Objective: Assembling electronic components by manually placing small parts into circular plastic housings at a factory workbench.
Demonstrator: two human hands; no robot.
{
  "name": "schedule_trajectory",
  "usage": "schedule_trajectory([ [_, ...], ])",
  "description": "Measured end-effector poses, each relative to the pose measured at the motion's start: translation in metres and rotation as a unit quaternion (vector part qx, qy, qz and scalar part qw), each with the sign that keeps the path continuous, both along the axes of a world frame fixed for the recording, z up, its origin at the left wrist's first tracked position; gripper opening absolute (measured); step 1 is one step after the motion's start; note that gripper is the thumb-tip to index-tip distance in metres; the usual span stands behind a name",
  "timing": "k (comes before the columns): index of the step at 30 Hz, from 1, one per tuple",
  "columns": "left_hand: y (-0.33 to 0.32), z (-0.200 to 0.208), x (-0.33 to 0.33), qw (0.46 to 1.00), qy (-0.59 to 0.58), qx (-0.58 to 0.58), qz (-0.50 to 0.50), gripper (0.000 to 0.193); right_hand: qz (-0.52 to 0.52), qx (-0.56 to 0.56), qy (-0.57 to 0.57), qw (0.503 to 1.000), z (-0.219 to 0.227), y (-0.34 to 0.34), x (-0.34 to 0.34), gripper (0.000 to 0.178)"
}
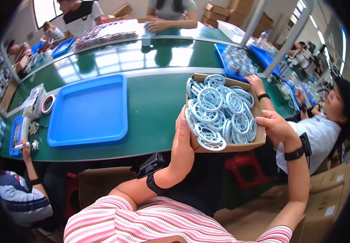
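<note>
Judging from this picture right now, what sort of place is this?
Most likely a factory workroom: a cardboard box full of pale blue rings, a long green table with a blue tray, and several people around it.

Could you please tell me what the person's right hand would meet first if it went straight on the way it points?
The right hand would likely first meet the right wall of the cardboard box, which it touches; light-blue rings lie just past that wall.

Bright; white glare on green surface (138,57); edges bowed, black-rimmed.
</note>
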State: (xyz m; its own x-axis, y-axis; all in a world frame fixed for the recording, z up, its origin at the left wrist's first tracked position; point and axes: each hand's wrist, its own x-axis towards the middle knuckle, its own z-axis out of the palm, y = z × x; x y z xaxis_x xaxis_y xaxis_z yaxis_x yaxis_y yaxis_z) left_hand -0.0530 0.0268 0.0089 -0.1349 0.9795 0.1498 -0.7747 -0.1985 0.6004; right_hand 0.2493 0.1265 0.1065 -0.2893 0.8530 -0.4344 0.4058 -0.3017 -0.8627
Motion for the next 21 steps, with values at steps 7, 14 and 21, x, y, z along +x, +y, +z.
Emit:
schedule_trajectory([
  [7, 0.015, -0.021, -0.058, 0.975, 0.113, -0.044, 0.189, 0.06, 0.124, 0.011, 0.024, 0.992, -0.046, 0.098, -0.106, 0.024],
  [14, 0.013, 0.001, -0.068, 0.944, 0.193, -0.059, 0.262, 0.07, 0.054, 0.138, 0.034, 0.988, -0.072, 0.117, -0.134, 0.045],
  [21, 0.022, 0.003, -0.053, 0.785, 0.557, -0.043, 0.268, 0.083, 0.009, 0.096, 0.24, 0.966, -0.092, 0.022, -0.133, 0.064],
])
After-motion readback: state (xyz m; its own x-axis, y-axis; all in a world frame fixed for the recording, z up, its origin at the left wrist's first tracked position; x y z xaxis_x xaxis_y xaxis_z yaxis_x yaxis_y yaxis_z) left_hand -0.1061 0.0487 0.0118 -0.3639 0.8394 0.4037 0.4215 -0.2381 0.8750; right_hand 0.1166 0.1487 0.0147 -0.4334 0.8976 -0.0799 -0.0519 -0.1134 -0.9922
